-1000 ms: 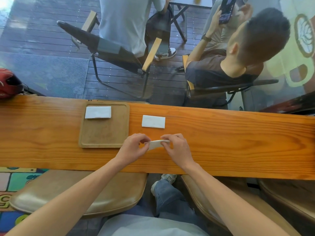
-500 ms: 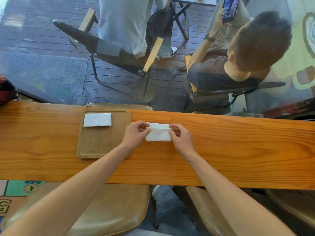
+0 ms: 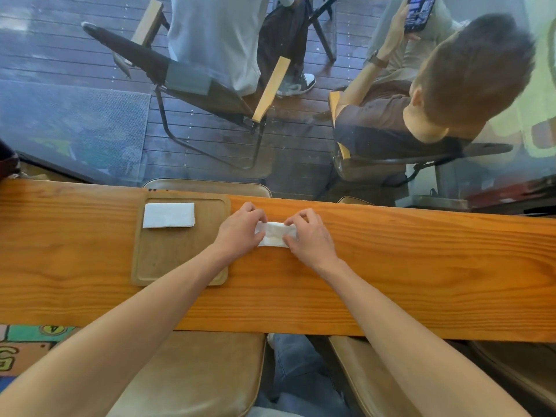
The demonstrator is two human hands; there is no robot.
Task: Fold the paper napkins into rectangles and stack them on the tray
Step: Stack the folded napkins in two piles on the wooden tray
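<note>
A white paper napkin (image 3: 274, 233), folded into a narrow rectangle, lies on the wooden counter (image 3: 421, 266) just right of the tray. My left hand (image 3: 239, 231) holds its left end and my right hand (image 3: 311, 234) holds its right end, fingers bent down onto the paper. Both ends are hidden under my fingers. Whether a second napkin lies beneath it I cannot tell. The wooden tray (image 3: 180, 260) sits left of my hands. One folded napkin (image 3: 168, 215) rests flat in its far left corner.
Beyond the counter's far edge is a glass pane, with two people seated on chairs (image 3: 210, 94) on a dark deck outside. Padded stools (image 3: 192, 377) stand below the counter's near edge. A dark red object (image 3: 7, 164) sits at the far left.
My hands carried the folded napkin from the counter's near side to the far side, over the spot where another folded napkin lay, and set it down flat.
</note>
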